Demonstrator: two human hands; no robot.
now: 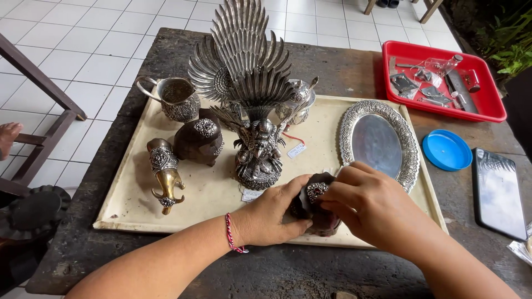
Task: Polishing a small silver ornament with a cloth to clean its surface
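Both hands meet at the near edge of the cream tray [127, 216], which lies across the middle of the dark desk [332, 266]. The left hand [271, 216] cups a small dark carved box [313, 207] from its left side, fingers curled round it, while the right hand [366, 202] comes over the top, its fingers pinched narrow on the box's upper part beside the silver setting with a red stone [316, 191]; whether that upper part is a loose lid cannot be told. The box sits on the tray near its near-right corner, touching the tray, and looks as if it is only now being handled, while the other pieces stand arranged and untouched. Behind it, at the tray's centre, rises a tall silver winged figure [249, 88], with a paper tag [252, 194] at its foot. Toward the left edge stand a dark rounded box with silver trim [199, 141] and a brass and silver horn-shaped piece [165, 174]; at the far-left corner is a silver jug [174, 98]. An oval silver mirror tray [378, 141] lies along the tray's right side. On the desk's far-right corner sits a red tray of small tools [487, 102], with a blue lid [446, 150] and a dark tablet [497, 191] along the right edge.
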